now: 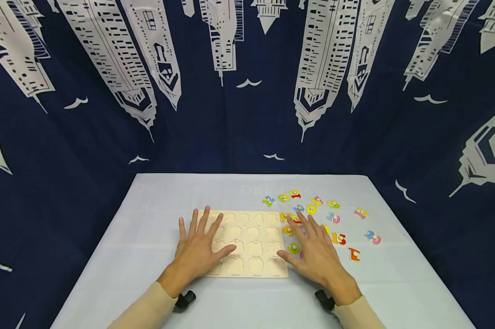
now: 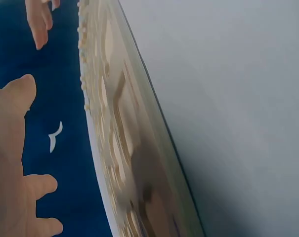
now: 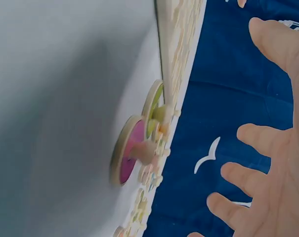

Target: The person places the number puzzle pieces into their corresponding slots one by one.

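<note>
Puzzle board of pale wood lies flat on the table, in front of the person. The left hand rests on its left part with fingers spread and straight. The right hand is also flat and spread, just beside the board's right edge, over the scattered number pieces. The right wrist view alone shows small pegs standing on the near pieces, one pink and one green.

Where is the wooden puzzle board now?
In the head view, the wooden puzzle board lies mid-table under the left hand, with number pieces scattered to its right.
</note>
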Tool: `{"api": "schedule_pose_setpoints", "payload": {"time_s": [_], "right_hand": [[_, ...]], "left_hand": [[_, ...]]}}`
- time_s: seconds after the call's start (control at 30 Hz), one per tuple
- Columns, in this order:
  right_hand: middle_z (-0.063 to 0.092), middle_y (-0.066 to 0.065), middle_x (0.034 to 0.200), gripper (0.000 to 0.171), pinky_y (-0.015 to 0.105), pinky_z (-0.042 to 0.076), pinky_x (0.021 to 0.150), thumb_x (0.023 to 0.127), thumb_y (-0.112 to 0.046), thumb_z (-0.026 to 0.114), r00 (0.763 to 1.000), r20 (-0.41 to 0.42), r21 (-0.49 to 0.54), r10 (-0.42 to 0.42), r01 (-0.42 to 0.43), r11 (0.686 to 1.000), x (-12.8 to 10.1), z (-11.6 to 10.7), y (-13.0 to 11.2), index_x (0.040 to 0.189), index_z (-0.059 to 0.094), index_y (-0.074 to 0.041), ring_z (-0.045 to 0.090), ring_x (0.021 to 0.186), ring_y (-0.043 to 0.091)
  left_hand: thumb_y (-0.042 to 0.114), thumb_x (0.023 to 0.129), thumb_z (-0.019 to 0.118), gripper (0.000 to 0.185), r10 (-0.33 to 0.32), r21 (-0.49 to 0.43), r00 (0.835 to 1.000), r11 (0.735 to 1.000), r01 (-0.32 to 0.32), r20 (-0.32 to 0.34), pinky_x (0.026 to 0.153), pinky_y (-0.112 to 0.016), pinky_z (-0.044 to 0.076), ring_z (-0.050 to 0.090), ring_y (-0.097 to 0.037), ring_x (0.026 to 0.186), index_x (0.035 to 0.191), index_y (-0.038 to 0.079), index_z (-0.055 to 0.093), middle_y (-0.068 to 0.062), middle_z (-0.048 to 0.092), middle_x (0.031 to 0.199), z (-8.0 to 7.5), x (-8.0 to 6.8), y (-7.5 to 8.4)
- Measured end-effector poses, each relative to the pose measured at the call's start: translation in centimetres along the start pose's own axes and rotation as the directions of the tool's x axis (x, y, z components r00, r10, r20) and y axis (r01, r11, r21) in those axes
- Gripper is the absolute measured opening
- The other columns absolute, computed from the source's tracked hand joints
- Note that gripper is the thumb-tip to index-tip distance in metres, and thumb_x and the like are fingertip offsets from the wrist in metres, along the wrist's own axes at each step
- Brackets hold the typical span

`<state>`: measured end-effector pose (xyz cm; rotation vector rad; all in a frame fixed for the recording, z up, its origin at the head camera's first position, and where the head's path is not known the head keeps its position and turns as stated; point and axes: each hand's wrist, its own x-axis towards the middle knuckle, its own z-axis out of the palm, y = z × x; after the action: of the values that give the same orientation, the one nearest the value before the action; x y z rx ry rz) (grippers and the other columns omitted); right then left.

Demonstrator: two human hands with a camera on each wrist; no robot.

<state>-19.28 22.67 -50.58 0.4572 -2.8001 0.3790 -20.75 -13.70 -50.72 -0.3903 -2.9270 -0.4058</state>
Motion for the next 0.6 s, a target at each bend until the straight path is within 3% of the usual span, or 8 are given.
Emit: {"api": "schedule_pose_setpoints", "payload": {"time_s": [0.27, 0.6], "right_hand": [[0.054, 0.014, 0.179, 0.088, 0.072, 0.056, 0.119, 0.096, -0.057, 0.092, 0.999, 0.031, 0.045, -0.022, 0.021, 0.999, -0.3, -0.7, 1.9, 0.171, 0.06, -0.022, 0.06, 0.152, 0.046], [0.06, 0.012, 0.174, 0.077, 0.071, 0.059, 0.117, 0.098, -0.045, 0.093, 0.993, 0.116, 0.099, -0.032, 0.021, 0.995, -0.8, -1.8, 3.7, 0.167, 0.065, -0.024, 0.061, 0.152, 0.043]], "left_hand": [[0.086, 0.102, 0.064, 0.103, 0.001, -0.045, 0.994, 0.999, 0.004, 0.11, 0.141, -0.089, 0.002, 0.014, -0.054, 0.183, 0.184, 0.028, 0.039, -0.018, 0.018, 0.197, -0.1, -0.5, -2.8], [0.086, 0.098, 0.072, 0.109, 0.018, -0.128, 0.986, 0.992, 0.003, 0.165, 0.137, -0.093, 0.005, 0.018, -0.058, 0.181, 0.183, 0.026, 0.041, -0.019, 0.021, 0.196, -0.6, -2.5, -7.1]]}}
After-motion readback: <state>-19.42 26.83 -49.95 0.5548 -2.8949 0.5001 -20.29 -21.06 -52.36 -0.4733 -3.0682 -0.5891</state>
